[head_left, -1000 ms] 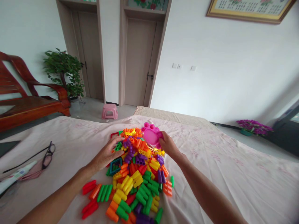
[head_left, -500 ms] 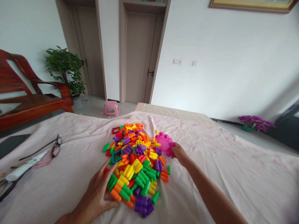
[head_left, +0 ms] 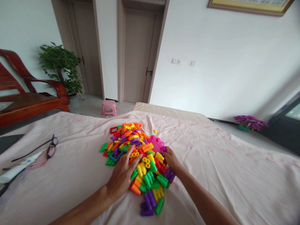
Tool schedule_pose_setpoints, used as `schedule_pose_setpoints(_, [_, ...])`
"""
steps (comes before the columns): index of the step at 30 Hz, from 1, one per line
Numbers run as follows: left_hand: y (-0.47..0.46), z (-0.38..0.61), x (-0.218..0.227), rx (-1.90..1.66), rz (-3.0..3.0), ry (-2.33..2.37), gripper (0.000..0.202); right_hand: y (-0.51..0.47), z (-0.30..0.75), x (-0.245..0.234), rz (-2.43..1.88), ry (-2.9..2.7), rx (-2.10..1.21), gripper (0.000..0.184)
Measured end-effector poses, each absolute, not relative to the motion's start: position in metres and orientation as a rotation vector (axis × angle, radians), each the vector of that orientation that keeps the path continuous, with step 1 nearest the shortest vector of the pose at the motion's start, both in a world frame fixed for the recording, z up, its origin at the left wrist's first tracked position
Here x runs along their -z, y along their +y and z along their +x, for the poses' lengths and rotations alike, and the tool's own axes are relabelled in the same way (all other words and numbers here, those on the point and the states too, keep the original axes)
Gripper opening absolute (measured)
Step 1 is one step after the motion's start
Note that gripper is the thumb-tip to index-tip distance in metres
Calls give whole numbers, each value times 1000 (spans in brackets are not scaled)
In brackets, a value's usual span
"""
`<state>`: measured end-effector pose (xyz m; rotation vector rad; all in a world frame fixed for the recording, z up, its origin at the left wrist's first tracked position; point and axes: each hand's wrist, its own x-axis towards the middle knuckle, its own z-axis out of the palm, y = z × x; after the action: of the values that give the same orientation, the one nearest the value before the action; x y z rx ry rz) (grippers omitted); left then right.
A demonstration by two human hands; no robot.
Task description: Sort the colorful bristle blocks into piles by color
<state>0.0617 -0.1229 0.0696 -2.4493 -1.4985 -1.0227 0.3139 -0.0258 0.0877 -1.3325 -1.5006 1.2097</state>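
Observation:
A heap of plastic bullet-shaped toy blocks (head_left: pixel 150 178) in orange, yellow, green, purple and red lies on the cloth before me. My left hand (head_left: pixel 122 175) presses against the heap's left side, open, with fingers spread over the blocks. At the heap's right edge, my right hand (head_left: pixel 172 160) grips the rim of a pink paw-shaped plastic dish (head_left: pixel 156 143). Blocks partly cover the dish's near side. A blue square frame (head_left: pixel 116 154) sits by my left fingers, and a red square frame (head_left: pixel 113 130) at the far left of the heap.
The bed-like surface carries a pale floral cloth (head_left: pixel 211 168). Eyeglasses (head_left: pixel 51 147) and a white tube (head_left: pixel 21 167) lie at left. Beyond stand a pink stool (head_left: pixel 109 107), a wooden bench (head_left: pixel 30 100), a potted plant (head_left: pixel 61 65) and purple flowers (head_left: pixel 250 122).
My left hand has moved right and forward onto the heap, pushing near blocks rightward. The pink dish has shifted slightly left, and blocks now overlap its near part.

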Motion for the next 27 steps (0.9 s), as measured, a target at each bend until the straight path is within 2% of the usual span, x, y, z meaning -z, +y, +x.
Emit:
schedule_pose_setpoints(5, [-86,77,-95,1121,-2403,-1589,50,-23,290,-90,-1263,-1451,-1223,12])
schedule_pose_setpoints(10, [-35,77,-119,1253,-2319,-1701,40,-3,270,-100,-1372,-1534,-923,13])
schedule_pose_setpoints(14, [-8,59,-133,1147,-2325,-1773,52,16,266,-120,-1377,-1726,-727,13])
schedule_pose_setpoints(17, [-18,44,-140,1068,-2322,-1751,65,22,280,-127,-1364,-1688,-757,17])
schedule_pose_setpoints(19, [-40,37,-140,1084,-2308,-1704,62,20,300,-126,-1372,-1595,-826,20])
schedule_pose_setpoints(22, [-88,33,-127,1094,-2445,-1560,43,6,338,-116,-1412,-1456,-951,24])
schedule_pose_setpoints(24, [-122,36,-110,1042,-2594,-1458,42,-8,361,-107,-1461,-1384,-1033,25])
schedule_pose_setpoints(25, [-136,39,-101,994,-2674,-1401,47,-17,370,-103,-1483,-1368,-1072,24])
schedule_pose_setpoints(27, [-159,51,-82,857,-2822,-1271,72,-34,381,-95,-1501,-1380,-1131,21])
